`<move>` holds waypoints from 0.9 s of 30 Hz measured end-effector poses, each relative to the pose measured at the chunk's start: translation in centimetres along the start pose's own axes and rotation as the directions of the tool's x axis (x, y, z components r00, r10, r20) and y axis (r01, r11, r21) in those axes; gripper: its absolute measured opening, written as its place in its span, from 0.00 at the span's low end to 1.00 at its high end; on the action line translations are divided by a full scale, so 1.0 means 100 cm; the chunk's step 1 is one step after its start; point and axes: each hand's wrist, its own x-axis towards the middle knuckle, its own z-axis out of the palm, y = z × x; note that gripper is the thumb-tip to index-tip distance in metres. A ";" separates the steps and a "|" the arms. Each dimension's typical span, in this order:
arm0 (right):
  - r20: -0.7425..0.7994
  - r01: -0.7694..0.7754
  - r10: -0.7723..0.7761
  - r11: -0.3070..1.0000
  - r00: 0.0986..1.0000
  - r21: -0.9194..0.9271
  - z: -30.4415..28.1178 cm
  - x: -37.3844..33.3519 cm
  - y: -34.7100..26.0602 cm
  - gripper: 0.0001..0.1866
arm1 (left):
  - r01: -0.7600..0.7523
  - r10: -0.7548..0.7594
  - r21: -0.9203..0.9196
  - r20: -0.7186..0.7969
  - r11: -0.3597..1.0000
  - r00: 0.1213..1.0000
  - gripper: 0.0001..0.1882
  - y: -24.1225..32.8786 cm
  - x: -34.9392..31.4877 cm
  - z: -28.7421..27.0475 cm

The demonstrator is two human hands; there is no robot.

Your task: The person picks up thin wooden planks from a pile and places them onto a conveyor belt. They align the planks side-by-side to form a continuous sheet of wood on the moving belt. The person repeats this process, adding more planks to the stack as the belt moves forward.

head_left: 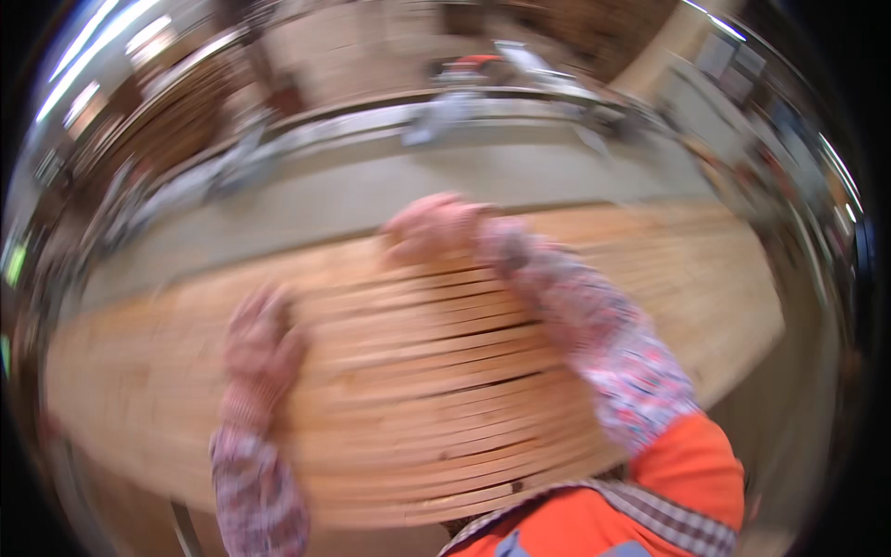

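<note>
Long pale wooden boards lie side by side in front of me, with narrow dark gaps between some of them. My left hand rests on the boards left of the middle, fingers lying forward and thumb apart. Over the far edge of the boards is my right hand, its fingers smeared by motion, so whether it grips a board does not show. Both hands look covered by pinkish gloves with knitted cuffs. Patterned sleeves cover my forearms.
Behind the boards runs a grey surface with blurred whitish items along its far side. An orange-red object is farther back. Stacked wood stands at the far left. Blurred equipment lines the right side.
</note>
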 end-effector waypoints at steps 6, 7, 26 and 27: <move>0.142 -0.037 -0.015 0.933 0.990 0.358 -0.037 0.021 -0.035 0.29 | 0.344 -0.348 0.056 0.123 0.937 0.929 0.29 0.001 -0.037 -0.027; 0.176 -0.085 0.034 0.952 0.984 0.293 -0.032 0.023 -0.035 0.28 | 0.303 -0.309 0.064 0.132 0.951 0.942 0.30 -0.003 -0.038 -0.021; 0.226 -0.435 0.400 0.891 0.888 0.130 -0.030 -0.010 -0.037 0.14 | 0.203 -0.203 -0.011 -0.091 0.979 0.975 0.22 -0.012 -0.153 -0.161; 0.228 -0.410 0.375 0.902 0.898 0.131 -0.023 -0.009 -0.034 0.13 | 0.268 -0.269 -0.019 -0.082 0.963 0.960 0.22 -0.010 -0.166 -0.169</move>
